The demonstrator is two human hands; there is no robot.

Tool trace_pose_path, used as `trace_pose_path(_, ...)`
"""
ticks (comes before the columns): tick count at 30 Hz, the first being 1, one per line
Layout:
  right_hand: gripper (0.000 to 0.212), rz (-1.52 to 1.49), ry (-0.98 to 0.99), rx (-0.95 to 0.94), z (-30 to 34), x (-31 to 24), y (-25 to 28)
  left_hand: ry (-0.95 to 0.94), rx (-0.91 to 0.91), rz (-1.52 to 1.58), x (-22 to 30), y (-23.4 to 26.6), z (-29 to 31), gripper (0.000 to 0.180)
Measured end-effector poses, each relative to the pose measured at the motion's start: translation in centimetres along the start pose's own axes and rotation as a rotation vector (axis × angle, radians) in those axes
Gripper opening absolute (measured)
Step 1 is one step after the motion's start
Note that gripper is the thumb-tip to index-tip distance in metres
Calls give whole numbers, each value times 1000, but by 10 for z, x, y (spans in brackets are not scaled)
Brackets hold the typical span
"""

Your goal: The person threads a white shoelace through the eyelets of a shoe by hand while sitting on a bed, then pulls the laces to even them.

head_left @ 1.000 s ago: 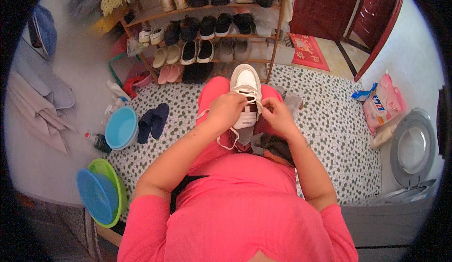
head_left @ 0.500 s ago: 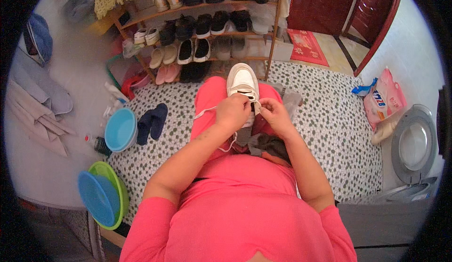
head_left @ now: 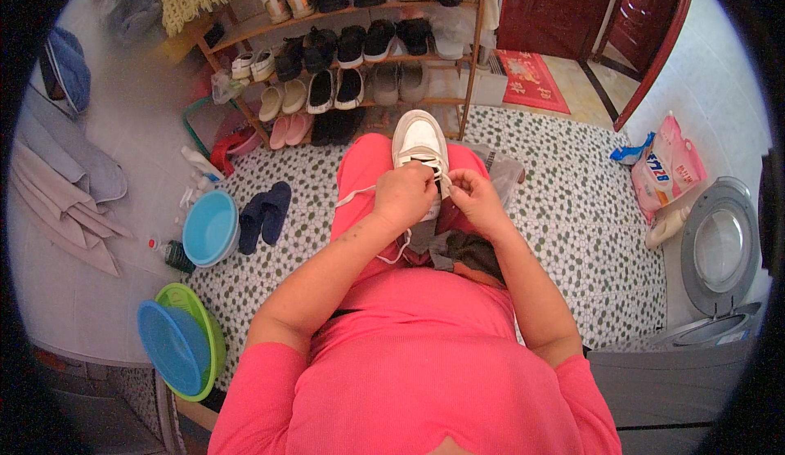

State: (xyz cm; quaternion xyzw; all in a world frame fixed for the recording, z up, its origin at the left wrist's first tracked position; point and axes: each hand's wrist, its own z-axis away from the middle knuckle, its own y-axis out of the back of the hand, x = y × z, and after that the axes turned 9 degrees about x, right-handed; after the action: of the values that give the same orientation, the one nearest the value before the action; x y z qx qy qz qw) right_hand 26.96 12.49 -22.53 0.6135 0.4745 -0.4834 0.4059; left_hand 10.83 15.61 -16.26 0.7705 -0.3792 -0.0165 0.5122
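Observation:
A white lace-up shoe [head_left: 421, 138] rests upon my pink-trousered lap with its toe pointing away from me. My left hand [head_left: 405, 197] is closed at the shoe's lacing, pinching the shoelace; its fingertips are partly hidden. Across the shoe's opening, my right hand [head_left: 477, 201] pinches the lace by the eyelet edge with thumb and forefinger. One loose length of white shoelace [head_left: 356, 197] trails over my left thigh, and another hangs below my left wrist. Grey and dark cloth [head_left: 462, 252] lies bunched between my thighs.
Ahead stands a wooden shoe rack [head_left: 360, 64] with several pairs. On the left are dark blue slippers [head_left: 264, 216], a light blue basin [head_left: 211, 228] and a green basin [head_left: 214, 332] with a blue one. A pink detergent bag [head_left: 670, 165] and a washing machine [head_left: 654, 390] are at the right.
The view has shifted very slightly. Both hands stay at the shoe's lacing, with only tiny finger movement.

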Motion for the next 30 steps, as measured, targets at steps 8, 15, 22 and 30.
trace_pose_path(8,18,-273,-234,32,5,-24,-2,-3,2,14,2,0,-6,18)
trace_pose_path(15,15,-99,-114,46,-1,-12,-12,-15,-6,65,-5,0,-2,19)
trace_pose_path(22,14,-151,-180,66,-7,-17,-16,-54,-59,87,-8,4,-1,19)
trace_pose_path(30,12,-182,-212,77,-10,-18,-16,-71,-71,112,-12,2,-2,19)
